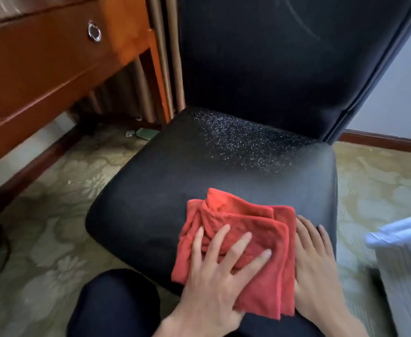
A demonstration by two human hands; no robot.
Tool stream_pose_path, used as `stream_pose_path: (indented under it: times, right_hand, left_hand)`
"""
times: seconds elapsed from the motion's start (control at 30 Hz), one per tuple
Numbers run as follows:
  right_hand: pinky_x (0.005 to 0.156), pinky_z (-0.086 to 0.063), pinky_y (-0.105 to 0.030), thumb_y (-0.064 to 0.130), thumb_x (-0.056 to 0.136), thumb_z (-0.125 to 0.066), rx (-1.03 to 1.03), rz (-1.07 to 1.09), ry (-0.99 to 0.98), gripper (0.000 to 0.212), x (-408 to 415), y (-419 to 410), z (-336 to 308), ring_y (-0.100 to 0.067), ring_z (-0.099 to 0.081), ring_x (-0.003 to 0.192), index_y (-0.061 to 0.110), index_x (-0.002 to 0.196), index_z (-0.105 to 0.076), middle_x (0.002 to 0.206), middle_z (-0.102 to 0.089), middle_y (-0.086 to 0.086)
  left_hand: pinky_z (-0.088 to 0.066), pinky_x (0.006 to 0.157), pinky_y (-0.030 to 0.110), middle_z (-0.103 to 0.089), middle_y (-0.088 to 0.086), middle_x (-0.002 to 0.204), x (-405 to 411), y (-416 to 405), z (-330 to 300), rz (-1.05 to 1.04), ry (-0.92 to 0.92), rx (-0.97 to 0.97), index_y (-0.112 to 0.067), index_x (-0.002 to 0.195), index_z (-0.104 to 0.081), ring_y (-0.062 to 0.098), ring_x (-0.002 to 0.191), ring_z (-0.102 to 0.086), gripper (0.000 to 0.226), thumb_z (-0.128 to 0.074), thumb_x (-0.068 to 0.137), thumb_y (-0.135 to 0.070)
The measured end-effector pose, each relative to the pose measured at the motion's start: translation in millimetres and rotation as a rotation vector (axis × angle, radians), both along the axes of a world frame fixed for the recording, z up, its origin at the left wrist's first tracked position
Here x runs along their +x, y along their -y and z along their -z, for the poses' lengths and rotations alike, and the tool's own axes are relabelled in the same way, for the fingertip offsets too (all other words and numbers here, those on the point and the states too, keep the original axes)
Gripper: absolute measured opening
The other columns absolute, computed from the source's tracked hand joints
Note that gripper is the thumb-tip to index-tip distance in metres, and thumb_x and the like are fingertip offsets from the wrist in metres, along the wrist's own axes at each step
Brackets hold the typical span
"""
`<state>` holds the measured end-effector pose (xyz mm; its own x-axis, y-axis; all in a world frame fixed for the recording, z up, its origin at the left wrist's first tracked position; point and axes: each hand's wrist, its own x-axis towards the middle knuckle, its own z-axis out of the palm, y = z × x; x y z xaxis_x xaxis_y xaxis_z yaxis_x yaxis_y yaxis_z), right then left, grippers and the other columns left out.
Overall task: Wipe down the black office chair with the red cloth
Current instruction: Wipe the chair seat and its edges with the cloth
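Observation:
The black office chair (165, 181) fills the middle of the view, its seat facing me and its tall backrest (272, 57) rising behind. White specks dust the rear part of the seat (243, 144). A folded red cloth (245, 222) lies on the front of the seat. My left hand (221, 268) presses flat on the cloth with spread, straight fingers. My right hand (318, 266) lies flat on the seat just right of the cloth, its inner edge under the cloth's border.
An orange wooden desk (41, 69) with a ring-pull drawer (94, 32) stands at the left. Brown curtains (168, 57) hang behind it. Patterned flooring (53, 215) surrounds the chair. Something white and blurred (401, 232) sits at the right edge. My dark-clad knee (116, 305) is at the bottom.

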<state>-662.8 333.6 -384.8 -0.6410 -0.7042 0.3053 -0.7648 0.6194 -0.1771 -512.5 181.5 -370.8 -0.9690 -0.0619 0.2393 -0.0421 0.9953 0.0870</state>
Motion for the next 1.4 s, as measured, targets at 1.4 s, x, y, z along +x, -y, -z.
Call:
stream_pose_path:
  times: [1.4]
  right_hand:
    - [0.116, -0.025, -0.037, 0.046, 0.091, -0.047, -0.07, -0.087, 0.106, 0.058, -48, -19, -2, -0.006, -0.032, 0.145, 0.034, 0.147, -0.042, 0.156, -0.032, 0.022]
  left_hand:
    - [-0.041, 0.094, 0.041, -0.056, -0.014, 0.14, -219, 148, -44, -0.021, 0.026, -0.029, -0.045, 0.13, -0.058, 0.033, 0.103, -0.055, 0.049, -0.053, 0.082, -0.055]
